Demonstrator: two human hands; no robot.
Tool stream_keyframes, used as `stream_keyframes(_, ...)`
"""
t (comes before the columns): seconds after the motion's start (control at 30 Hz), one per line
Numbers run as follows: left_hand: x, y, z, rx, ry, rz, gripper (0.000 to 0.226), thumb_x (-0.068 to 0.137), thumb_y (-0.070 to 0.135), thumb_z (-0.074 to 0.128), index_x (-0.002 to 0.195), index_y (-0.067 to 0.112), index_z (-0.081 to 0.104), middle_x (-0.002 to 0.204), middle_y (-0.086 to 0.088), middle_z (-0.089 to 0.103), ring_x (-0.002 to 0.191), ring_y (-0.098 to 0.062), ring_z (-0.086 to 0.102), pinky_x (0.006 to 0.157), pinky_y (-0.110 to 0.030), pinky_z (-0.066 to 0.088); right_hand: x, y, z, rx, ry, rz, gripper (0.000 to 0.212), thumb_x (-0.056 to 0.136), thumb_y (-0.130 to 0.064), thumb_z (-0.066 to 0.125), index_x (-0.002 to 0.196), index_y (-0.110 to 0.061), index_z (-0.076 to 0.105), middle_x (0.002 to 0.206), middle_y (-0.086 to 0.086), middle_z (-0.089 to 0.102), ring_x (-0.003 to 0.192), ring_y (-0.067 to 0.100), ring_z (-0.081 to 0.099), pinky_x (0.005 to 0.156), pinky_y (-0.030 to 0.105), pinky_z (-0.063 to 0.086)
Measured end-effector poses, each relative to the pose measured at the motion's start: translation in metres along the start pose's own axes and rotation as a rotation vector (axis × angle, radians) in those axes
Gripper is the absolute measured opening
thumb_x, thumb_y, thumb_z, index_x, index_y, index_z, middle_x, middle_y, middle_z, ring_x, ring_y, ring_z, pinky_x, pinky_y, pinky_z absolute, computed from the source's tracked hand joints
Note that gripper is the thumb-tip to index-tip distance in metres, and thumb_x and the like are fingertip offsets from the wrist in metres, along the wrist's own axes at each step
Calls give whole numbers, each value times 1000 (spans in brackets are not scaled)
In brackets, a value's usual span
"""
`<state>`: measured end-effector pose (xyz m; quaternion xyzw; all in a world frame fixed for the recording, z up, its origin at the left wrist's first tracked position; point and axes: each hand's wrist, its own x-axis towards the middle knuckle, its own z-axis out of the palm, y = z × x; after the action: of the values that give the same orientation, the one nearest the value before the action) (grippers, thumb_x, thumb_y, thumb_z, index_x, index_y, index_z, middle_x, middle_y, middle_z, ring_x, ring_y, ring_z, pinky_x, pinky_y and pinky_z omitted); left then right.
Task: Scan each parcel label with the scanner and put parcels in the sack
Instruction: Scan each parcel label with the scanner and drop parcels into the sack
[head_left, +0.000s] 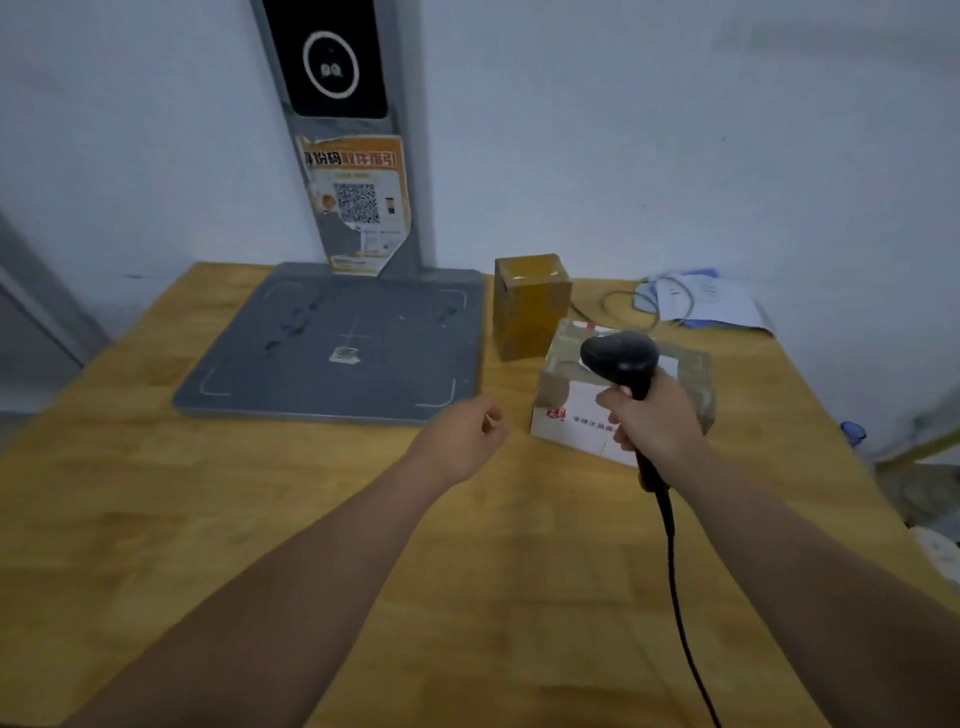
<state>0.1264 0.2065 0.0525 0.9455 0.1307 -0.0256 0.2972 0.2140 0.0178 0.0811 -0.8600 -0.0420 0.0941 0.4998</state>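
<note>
head view: right hand (655, 422) grips the black scanner (621, 358) by its handle, its head over a white taped parcel (574, 410) on the wooden table (260, 519). its cable (675, 571) trails toward the camera. left hand (467, 436) hangs over the table just left of that parcel, fingers curled in, holding nothing. a brown parcel (530, 306) stands upright behind, beside the grey pad (337, 322).

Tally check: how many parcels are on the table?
2. A brown box stands right of the grey pad; a white box lies nearer, partly behind the scanner. Others may sit off-frame.
</note>
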Motion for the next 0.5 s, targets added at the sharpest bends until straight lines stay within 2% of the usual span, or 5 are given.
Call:
stream_keyframes(0.13,68,0,-12,33,-3,3,35,99,35,50,126,13,53,126,-6,56,101,-19,57,84,-30,47,57,-19,5,44,-47,-25,13,89,-15,61,97,-5,58,74,14,63,52,20,56,49,28,45)
stream_keyframes(0.27,141,6,-27,148,41,47,45,98,36,51,136,14,44,136,-9,38,123,-26,42,101,-34,37,118,-43,10,139,-26,-6,14,88,-12,62,99,-3,59,73,14,60,52,21,54,48,28,46)
stream_keyframes(0.4,215,15,-42,239,120,91,54,96,39,53,141,14,36,145,-11,27,134,-31,30,109,-41,33,167,-56,19,347,-66,130,13,88,-10,63,98,-3,61,70,12,58,54,22,55,51,28,50)
stream_keyframes(0.5,260,14,-42,279,82,71,71,94,44,55,149,13,22,156,-12,15,142,-34,17,113,-44,26,192,-56,25,447,-69,211,18,88,-11,65,104,-2,61,69,12,59,55,21,57,51,29,52)
